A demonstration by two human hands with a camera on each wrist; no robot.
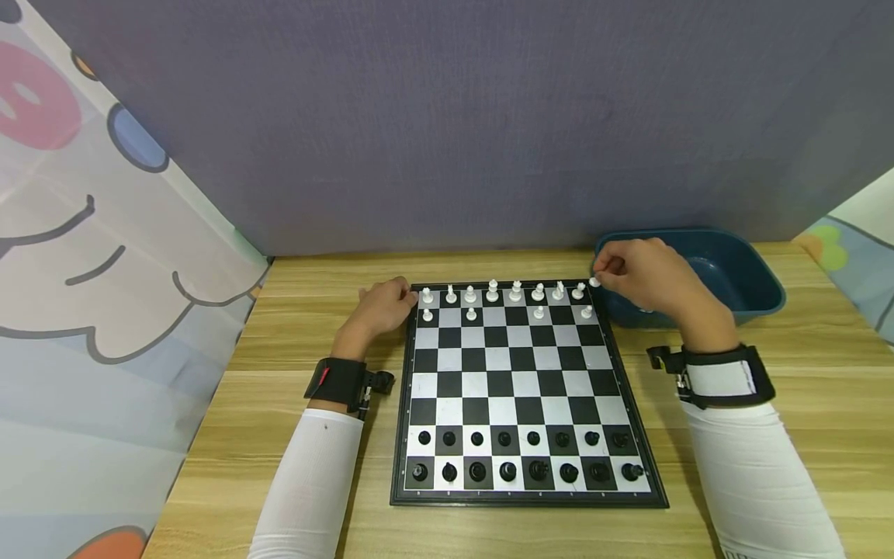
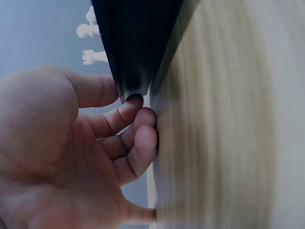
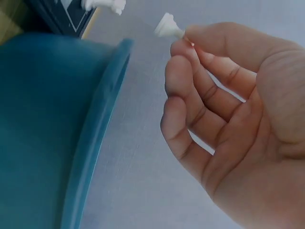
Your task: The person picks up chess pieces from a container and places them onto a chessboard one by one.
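Note:
The chessboard [image 1: 518,380] lies flat on the wooden table. My left hand [image 1: 383,309] is at its far left corner, thumb and index finger [image 2: 125,110] pinching the board's edge. Between thumb and fingertips my right hand [image 1: 649,281] pinches a small white chess piece [image 3: 167,26], its flared base pointing outward and its top hidden by the fingers. That hand hovers beside the far right corner, over the bin's near-left rim. White pieces [image 1: 492,291] fill the far row, with several white pawns [image 1: 471,314] spaced out in front. Two rows of black pieces [image 1: 507,470] stand along the near side.
A dark teal plastic bin [image 1: 757,299] stands right of the board's far corner, under my right hand. Behind the table rises a grey fabric panel [image 1: 447,155]. A printed cartoon sheet [image 1: 105,388] hangs at the left.

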